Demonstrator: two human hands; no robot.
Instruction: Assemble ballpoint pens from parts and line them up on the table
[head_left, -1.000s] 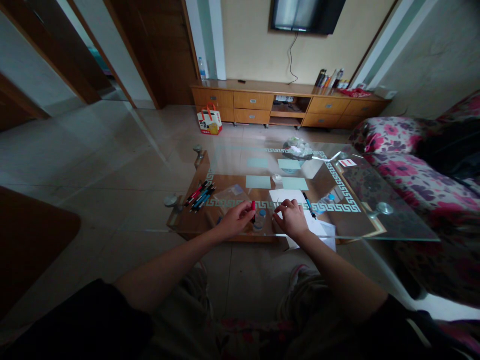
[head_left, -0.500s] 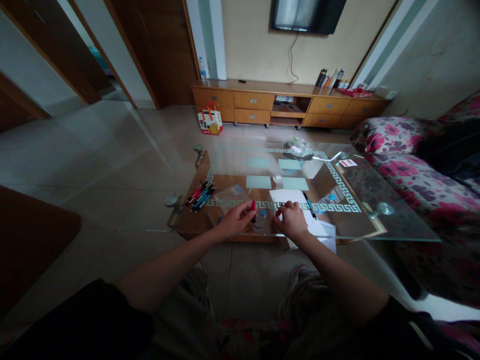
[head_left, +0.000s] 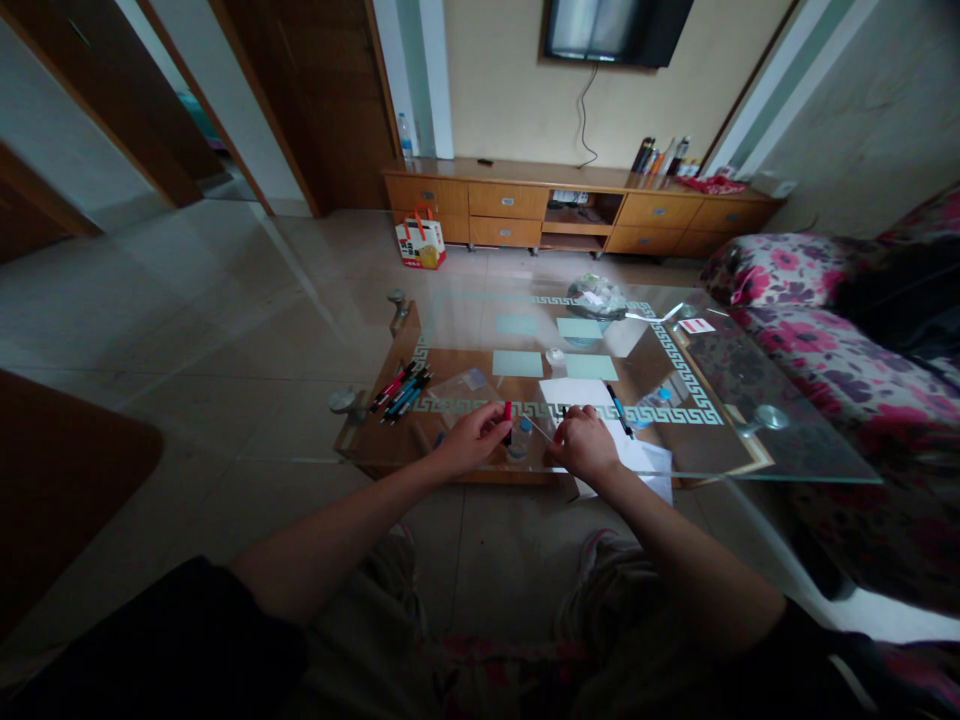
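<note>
My left hand (head_left: 477,440) is closed around a red and dark pen barrel (head_left: 508,411), which stands nearly upright between thumb and fingers. Opposite it, my right hand (head_left: 587,446) pinches a thin, pale stick like a pen refill (head_left: 535,426), slanting toward the left hand. A small dark piece (head_left: 565,411) shows at the right hand's fingers; I cannot tell what it is. Both hands are above the near edge of the glass table (head_left: 465,300). White paper (head_left: 577,392) lies under the right hand, with a dark and blue pen (head_left: 619,411) on it.
Several red, black and blue pens (head_left: 401,392) lie in a pile at the table's left. Beneath the glass is a blue-capped bottle (head_left: 520,440). A plastic bag (head_left: 596,296) lies at the far side, a red and white card (head_left: 695,326) at the right.
The thin pale stick now shows between my hands, pinched in the right one. My right hand has turned slightly; the left hand with the red pen barrel has hardly moved.
</note>
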